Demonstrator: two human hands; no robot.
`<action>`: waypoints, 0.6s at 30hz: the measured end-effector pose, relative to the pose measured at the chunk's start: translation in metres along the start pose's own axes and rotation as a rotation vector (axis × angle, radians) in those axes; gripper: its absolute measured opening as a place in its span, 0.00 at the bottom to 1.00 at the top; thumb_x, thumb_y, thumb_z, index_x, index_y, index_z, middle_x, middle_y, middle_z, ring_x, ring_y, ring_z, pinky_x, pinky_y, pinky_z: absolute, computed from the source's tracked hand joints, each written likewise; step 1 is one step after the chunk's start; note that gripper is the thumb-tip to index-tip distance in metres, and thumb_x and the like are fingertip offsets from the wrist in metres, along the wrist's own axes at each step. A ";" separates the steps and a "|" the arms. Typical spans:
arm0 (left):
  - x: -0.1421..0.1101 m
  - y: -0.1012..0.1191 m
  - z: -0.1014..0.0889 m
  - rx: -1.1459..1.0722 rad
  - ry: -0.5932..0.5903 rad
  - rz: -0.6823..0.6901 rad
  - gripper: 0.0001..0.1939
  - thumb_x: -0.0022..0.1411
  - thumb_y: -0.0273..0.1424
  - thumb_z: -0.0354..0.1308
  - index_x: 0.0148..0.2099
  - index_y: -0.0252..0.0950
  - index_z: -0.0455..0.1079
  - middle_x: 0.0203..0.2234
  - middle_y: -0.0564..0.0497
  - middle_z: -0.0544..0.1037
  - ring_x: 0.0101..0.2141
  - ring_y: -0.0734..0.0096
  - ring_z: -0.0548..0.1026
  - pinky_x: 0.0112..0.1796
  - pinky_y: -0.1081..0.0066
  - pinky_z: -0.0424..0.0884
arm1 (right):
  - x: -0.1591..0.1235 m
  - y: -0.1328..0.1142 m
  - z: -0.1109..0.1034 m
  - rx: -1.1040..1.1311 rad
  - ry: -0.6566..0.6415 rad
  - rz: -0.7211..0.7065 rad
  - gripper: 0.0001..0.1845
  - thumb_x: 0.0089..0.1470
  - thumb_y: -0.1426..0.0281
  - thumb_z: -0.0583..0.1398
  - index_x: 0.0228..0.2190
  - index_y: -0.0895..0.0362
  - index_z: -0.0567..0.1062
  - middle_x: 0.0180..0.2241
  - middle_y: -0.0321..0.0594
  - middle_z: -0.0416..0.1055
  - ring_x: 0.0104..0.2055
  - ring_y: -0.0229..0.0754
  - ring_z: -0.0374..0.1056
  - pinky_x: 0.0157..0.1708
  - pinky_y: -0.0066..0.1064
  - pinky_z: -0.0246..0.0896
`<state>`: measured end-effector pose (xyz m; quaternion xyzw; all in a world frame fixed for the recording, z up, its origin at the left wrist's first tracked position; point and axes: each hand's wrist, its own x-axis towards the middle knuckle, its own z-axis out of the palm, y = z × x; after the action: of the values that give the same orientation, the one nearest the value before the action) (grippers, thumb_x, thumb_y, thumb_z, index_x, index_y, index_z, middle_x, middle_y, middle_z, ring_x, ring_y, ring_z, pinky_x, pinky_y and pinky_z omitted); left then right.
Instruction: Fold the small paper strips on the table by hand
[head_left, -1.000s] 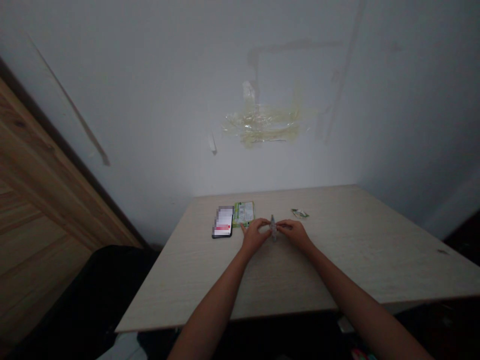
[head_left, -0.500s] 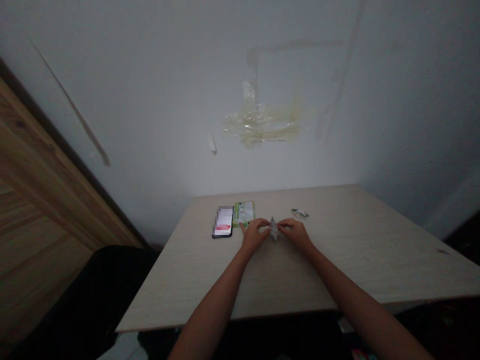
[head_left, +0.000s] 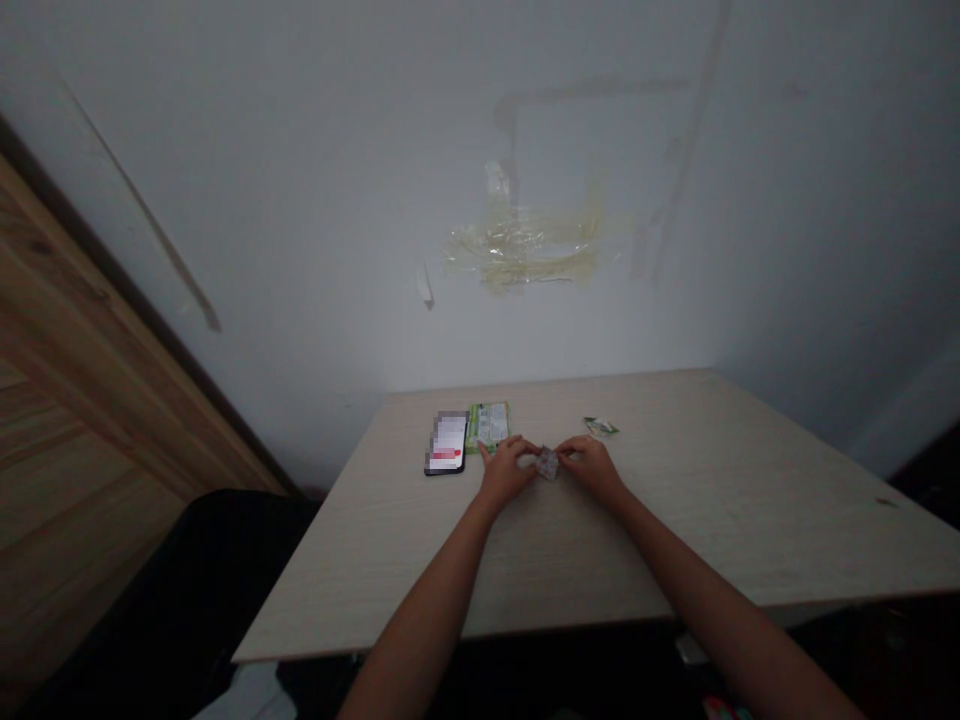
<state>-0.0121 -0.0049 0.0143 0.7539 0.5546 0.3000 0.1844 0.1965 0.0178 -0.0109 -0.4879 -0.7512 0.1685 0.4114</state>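
Observation:
Between my two hands is a small greyish, folded piece of what looks like printed paper [head_left: 547,463], held just over the table. My left hand [head_left: 507,475] pinches its left side with thumb and fingertips. At its right edge, my right hand [head_left: 595,467] has its fingers closed in a pinch. A green-and-white printed packet [head_left: 489,422] lies flat just beyond my left hand, partly covered by its fingers. The fine print and exact kind of the held piece are too small to make out.
A phone [head_left: 447,445] with a lit screen lies left of the packet. A small green-and-white scrap [head_left: 601,427] rests beyond my right hand. The pale wooden table [head_left: 720,500] meets a wall [head_left: 315,200] with yellowed tape [head_left: 536,250]. A dark chair [head_left: 225,560] stands at the left.
The folded piece has turned from a narrow, upright diamond shape to a broader, lower one showing more of its face. Both hands stay nearly in place, still pinching it.

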 end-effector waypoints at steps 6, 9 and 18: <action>0.000 -0.003 -0.001 0.071 0.010 0.001 0.11 0.59 0.34 0.61 0.46 0.51 0.75 0.52 0.56 0.77 0.61 0.58 0.63 0.59 0.30 0.24 | 0.000 0.004 0.000 -0.055 0.016 -0.031 0.10 0.52 0.67 0.61 0.32 0.53 0.83 0.34 0.40 0.80 0.41 0.46 0.73 0.49 0.38 0.61; -0.001 -0.005 -0.001 0.080 0.031 0.020 0.10 0.59 0.33 0.60 0.44 0.51 0.75 0.51 0.57 0.78 0.62 0.58 0.62 0.59 0.30 0.22 | 0.000 0.006 0.000 -0.088 0.008 -0.066 0.10 0.52 0.68 0.61 0.34 0.52 0.83 0.34 0.40 0.80 0.42 0.46 0.72 0.50 0.39 0.60; -0.001 -0.006 -0.005 0.129 0.024 0.017 0.08 0.58 0.30 0.61 0.39 0.49 0.76 0.53 0.59 0.77 0.62 0.56 0.61 0.57 0.28 0.19 | 0.001 0.013 -0.001 -0.157 -0.048 -0.085 0.08 0.52 0.69 0.61 0.31 0.51 0.83 0.34 0.40 0.79 0.43 0.46 0.71 0.52 0.40 0.57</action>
<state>-0.0199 -0.0041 0.0136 0.7652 0.5686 0.2742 0.1264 0.2047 0.0242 -0.0180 -0.4820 -0.7918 0.1033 0.3606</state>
